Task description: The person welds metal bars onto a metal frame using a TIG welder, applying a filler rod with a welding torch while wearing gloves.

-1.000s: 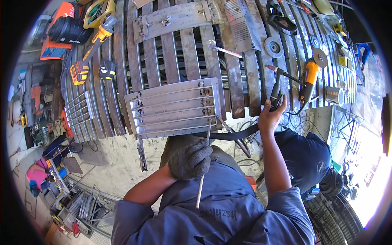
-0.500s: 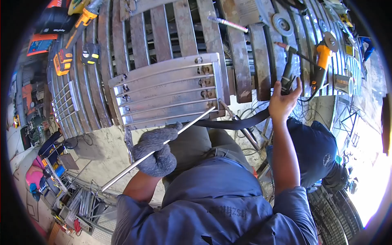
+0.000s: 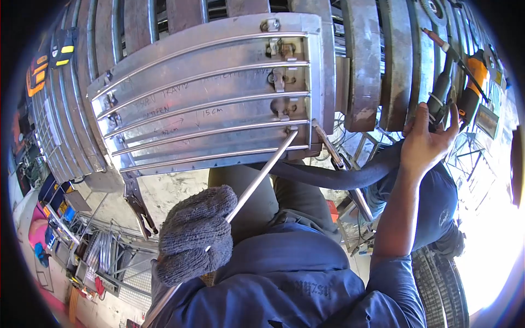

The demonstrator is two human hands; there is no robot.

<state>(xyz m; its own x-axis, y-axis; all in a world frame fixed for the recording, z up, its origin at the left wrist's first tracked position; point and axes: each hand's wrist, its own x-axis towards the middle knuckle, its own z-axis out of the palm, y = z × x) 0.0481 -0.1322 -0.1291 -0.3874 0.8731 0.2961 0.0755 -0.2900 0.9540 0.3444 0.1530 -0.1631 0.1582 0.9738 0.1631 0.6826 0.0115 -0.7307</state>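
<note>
My left hand (image 3: 196, 235), in a grey knitted glove, is closed around a thin metal rod (image 3: 262, 170). The rod slants up to the right, its far end over the lower right corner of a metal panel (image 3: 208, 145). Several thin bars cross this panel, which has handwritten marks and small clips at the bar ends. On the right, my bare right hand (image 3: 429, 143) has its thumb and fingers around the lower end of a black welding torch (image 3: 442, 87). A thick black sleeved cable (image 3: 339, 177) passes in front of my legs towards my right forearm.
An angle grinder (image 3: 474, 82) lies right of the torch on the slatted metal bench (image 3: 363, 65). Locking pliers (image 3: 139, 206) hang at the panel's left corner. A tape measure (image 3: 63, 48) sits at the far left. A person in dark clothing (image 3: 437, 191) is low at the right.
My view has moved closer to the panel, which looks larger. The rod's tip has shifted slightly along the panel's lower right corner. My right hand stays at the torch.
</note>
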